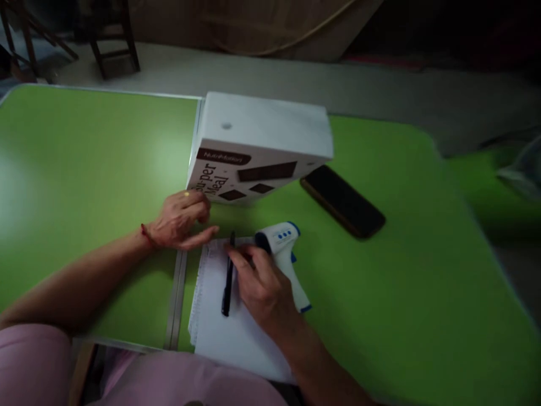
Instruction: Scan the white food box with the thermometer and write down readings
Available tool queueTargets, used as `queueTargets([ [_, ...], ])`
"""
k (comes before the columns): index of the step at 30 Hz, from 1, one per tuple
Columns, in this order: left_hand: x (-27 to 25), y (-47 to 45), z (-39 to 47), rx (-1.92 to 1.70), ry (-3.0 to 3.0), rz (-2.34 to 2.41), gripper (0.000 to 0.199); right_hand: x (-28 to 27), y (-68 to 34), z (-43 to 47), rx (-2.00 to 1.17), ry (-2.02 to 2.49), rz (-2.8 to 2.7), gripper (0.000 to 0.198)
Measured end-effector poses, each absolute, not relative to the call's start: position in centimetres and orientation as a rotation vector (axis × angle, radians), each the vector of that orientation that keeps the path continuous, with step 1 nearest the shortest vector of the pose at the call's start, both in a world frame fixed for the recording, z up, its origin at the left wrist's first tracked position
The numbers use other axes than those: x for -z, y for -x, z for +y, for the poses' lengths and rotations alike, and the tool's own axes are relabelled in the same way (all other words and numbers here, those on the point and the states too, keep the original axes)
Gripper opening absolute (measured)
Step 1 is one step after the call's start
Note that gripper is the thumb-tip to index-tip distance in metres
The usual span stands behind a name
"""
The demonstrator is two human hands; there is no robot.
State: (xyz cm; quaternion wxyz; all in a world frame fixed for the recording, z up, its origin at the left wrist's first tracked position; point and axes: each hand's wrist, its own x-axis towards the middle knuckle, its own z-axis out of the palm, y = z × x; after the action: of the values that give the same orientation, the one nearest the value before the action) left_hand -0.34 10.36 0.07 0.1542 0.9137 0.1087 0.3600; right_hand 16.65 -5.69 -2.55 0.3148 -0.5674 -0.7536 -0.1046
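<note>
My left hand [181, 217] rests at the near lower corner of a white box [266, 127], its fingers loosely curled and the thumb stretched apart, with nothing seen in it. Over a stack of white paper [236, 344], my right hand [266, 282] has its fingertips closed on the upper part of a black pen [227, 287]. The pen lies along the sheet, pointing away from me. Just beyond the right hand lies a white and blue infrared thermometer [284, 239], its handle partly covered by that hand.
Right of the box lies a dark smartphone [344, 200]. The green table [105, 152] has a metal seam [175, 307] running across it near my left forearm. A wooden chair [112, 39] stands on the floor beyond the table.
</note>
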Motion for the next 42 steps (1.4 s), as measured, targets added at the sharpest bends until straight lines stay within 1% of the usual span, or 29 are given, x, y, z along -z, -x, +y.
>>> queueTargets([
  [2,-0.5,0.4,10.1,-1.304,-2.546,0.577,0.023,1.6,-17.0,-5.6,0.346,1.503,-1.917,0.04],
  [4,-0.4,0.5,10.4,-1.462,-2.423,0.834,0.026,1.1,-17.9,-5.6,0.455,1.614,-1.788,0.038],
  [5,-0.2,0.6,10.8,-1.481,-2.368,0.921,0.035,1.1,-18.5,-5.7,0.501,1.71,-1.73,0.04],
  [6,0.1,0.7,11.4,-1.454,-2.325,0.976,0.051,1.3,-19.0,-5.8,0.529,1.811,-1.699,0.046],
  [7,0.4,0.7,12.1,-1.362,-2.294,0.99,0.071,1.6,-19.6,-6.0,0.514,1.91,-1.702,0.053],
  [8,0.7,0.7,12.8,-1.24,-2.255,0.963,0.089,2.0,-20.1,-6.1,0.489,1.985,-1.705,0.056],
  [9,0.9,0.8,13.5,-1.118,-2.194,0.912,0.101,2.4,-20.5,-6.1,0.428,2.053,-1.721,0.055],
  [10,1.1,0.8,14.2,-1.015,-2.125,0.851,0.107,2.7,-20.8,-6.1,0.355,2.112,-1.72,0.052],
  [11,1.1,0.7,14.7,-0.95,-2.067,0.797,0.107,3.0,-20.9,-6.1,0.304,2.158,-1.69,0.048],
  [12,1.0,0.7,15.0,-0.915,-2.024,0.755,0.103,3.1,-21.0,-6.0,0.227,2.209,-1.65,0.045],
  [15,0.3,0.7,14.9,-0.915,-1.993,0.719,0.081,2.4,-20.9,-5.7,-0.123,2.362,-1.464,0.037],
  [17,-0.3,1.0,14.1,-0.895,-1.957,0.728,0.072,1.1,-20.8,-5.9,-0.366,2.33,-1.306,0.036],
  [20,-0.9,1.4,12.5,-0.806,-1.878,0.743,0.063,-1.5,-20.5,-6.5,-0.67,1.981,-1.042,0.045],
  [22,-1.1,1.6,11.7,-0.761,-1.842,0.751,0.062,-3.4,-20.1,-6.7,-0.922,1.745,-0.885,0.041],
  [24,-1.2,1.6,11.3,-0.743,-1.821,0.756,0.064,-5.2,-19.4,-6.2,-1.156,1.51,-0.883,0.035],
  [25,-1.3,1.5,11.2,-0.739,-1.814,0.754,0.064,-5.8,-19.0,-5.6,-1.189,1.433,-0.878,0.03],
  [27,-1.5,1.4,11.2,-0.729,-1.813,0.736,0.063,-6.5,-18.2,-4.1,-1.117,1.362,-0.817,0.025],
  [33,-2.0,1.1,11.6,-0.706,-1.839,0.679,0.058,-4.5,-16.5,-1.1,-0.984,1.334,-0.61,0.031],
  [37,-1.7,1.0,11.7,-0.708,-1.848,0.687,0.059,-3.0,-16.6,-1.4,-1.03,1.316,-0.622,0.029],
  [42,-1.2,1.1,12.0,-0.711,-1.871,0.687,0.06,-2.6,-16.6,-1.6,-1.02,1.263,-0.686,0.031],
])
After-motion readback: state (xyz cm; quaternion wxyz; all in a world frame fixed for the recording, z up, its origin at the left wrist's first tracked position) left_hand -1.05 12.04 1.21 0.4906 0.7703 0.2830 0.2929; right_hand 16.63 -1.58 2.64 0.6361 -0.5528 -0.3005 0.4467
